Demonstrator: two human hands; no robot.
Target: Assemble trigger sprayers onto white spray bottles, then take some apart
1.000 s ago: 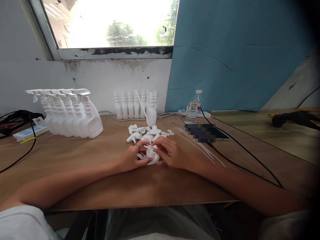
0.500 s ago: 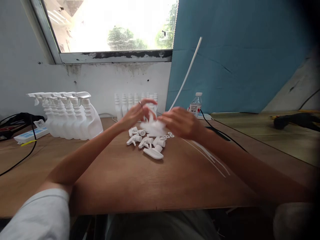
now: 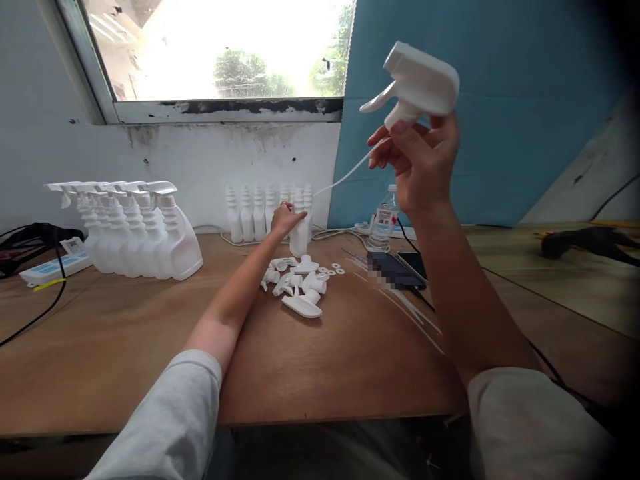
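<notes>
R hand (image 3: 424, 157) grip clamped on spray head (image 3: 425, 80), tube (image 3: 346, 177) slanting twd btl (image 3: 299, 241); L hand (image 3: 286, 219) at btl, grip unclear.

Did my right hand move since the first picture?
Yes. The right hand went up and rightward, from down by the table to in front of the blue sheet.

Short, loose sleeves, pale grey. Left sleeve (image 3: 170, 403): soft creases, narrow hem band near elbow. Right sleeve (image 3: 520, 420): same pale cloth, outer side fading into shadow. Forearms (image 3: 237, 287) bare below hems. Left hand (image 3: 286, 220): slim ring (image 3: 285, 203) on one finger. Lap cloth (image 3: 320, 448): dark grey, dim, details unclear.
</notes>
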